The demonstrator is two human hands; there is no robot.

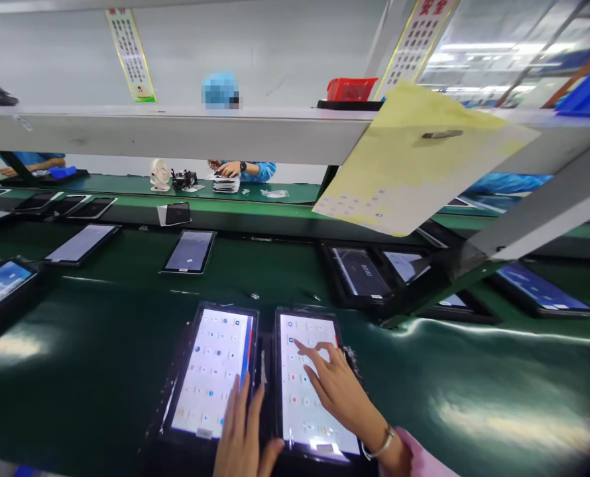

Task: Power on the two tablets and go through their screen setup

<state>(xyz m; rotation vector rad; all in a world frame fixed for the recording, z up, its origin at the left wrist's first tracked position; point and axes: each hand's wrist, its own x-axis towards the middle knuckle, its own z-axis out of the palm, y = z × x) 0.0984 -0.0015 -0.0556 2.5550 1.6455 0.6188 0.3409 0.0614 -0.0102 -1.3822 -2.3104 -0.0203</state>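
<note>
Two tablets with lit screens full of app icons lie side by side on the green bench before me. My left hand rests with fingers stretched out over the lower right edge of the left tablet, its thumb reaching toward the gap. Over the right tablet is my right hand, its index finger extended to the icons near the upper left of the screen. Its other fingers are spread and bent, and nothing is held in it. Whether the fingertip touches the glass I cannot tell.
Several more tablets, such as one with a pale screen, lie behind on the green bench. A slanted post stands right, under a hanging yellow sheet. A shelf crosses above. Across, a co-worker's hands touch a stack.
</note>
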